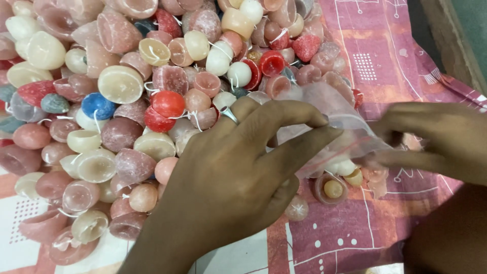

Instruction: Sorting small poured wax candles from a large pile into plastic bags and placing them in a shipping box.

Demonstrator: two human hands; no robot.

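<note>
Both hands held a thin bag by the candle pile.
The left hand (228, 172) and right hand (441, 139) had fingers pinched on the clear plastic bag (329, 109); a loose pinch could spill its small candles (341, 166).

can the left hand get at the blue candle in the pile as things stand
Probably not right away: the left hand is pinching the clear plastic bag together with the right hand. The blue candle lies uncovered on top of the pile.
</note>
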